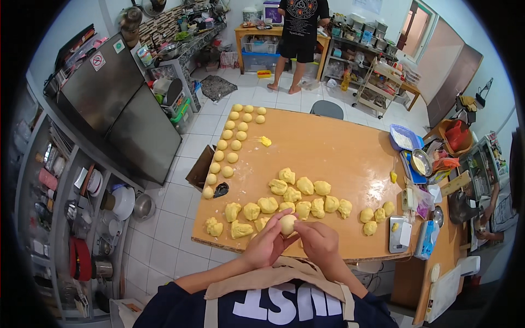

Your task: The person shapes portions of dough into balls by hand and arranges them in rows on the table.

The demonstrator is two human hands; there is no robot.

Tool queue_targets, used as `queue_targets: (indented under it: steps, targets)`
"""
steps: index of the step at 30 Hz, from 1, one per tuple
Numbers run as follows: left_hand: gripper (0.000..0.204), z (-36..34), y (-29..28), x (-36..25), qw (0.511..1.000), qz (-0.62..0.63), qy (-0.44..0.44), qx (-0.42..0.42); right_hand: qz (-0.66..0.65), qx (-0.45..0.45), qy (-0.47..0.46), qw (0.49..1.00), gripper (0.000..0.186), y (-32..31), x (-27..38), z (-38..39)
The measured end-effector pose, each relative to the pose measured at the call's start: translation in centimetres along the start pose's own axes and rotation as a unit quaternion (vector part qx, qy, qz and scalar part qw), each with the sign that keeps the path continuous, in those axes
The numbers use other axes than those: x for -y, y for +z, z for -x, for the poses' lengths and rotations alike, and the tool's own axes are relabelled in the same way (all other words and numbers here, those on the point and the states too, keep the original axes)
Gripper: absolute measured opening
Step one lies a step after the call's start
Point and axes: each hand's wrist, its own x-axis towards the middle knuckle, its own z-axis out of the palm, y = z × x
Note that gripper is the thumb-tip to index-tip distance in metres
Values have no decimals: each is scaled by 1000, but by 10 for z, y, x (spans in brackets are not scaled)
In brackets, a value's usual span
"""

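A smooth, pale yellow dough ball [287, 223] is cradled in the fingers of my left hand [265, 244], above the near edge of the wooden table [328, 136]. My right hand [318, 241] is closed, its thumb and fingertips pressed against the ball's right side. Just beyond my hands lie several rough dough lumps [268, 205] in loose rows; my hands hide some of them. Smooth round dough balls [227, 134] line the table's left edge. A small flat bit of yellow dough [265, 141] lies apart near the far end.
At the right stand a digital scale [401, 235], a blue tub of flour [403, 138] and a metal bowl [421, 162]. A black plastic scrap [221, 189] lies by the left row. Beyond the table are a grey stool [327, 109] and a person [303, 27] facing away.
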Motion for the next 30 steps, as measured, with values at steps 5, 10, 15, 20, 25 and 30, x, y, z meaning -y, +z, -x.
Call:
queue_targets:
  steps: [5, 10, 15, 20, 25, 30]
  targets:
    - [44, 10, -3, -15, 991, -51, 49, 115, -90, -43, 81, 992, 23, -13, 22, -17]
    - [46, 12, -12, -13, 979, -38, 57, 191, -146, -7, 53, 988, 20, -18, 24, -10]
    - [46, 15, -9, -4, 986, -3, 92, 136, -126, -76, 67, 987, 20, -8, 33, -10]
    - [44, 16, -9, -2, 985, -78, 103, 113, -72, -63, 20, 995, 21, -7, 28, 0]
    - [43, 16, -17, -7, 984, -127, 67, 103, -125, -54, 116, 984, 18, -7, 25, -4]
    - [46, 14, -38, -2, 995, -88, 10, 45, -129, 43, 120, 983, 28, -5, 8, 5]
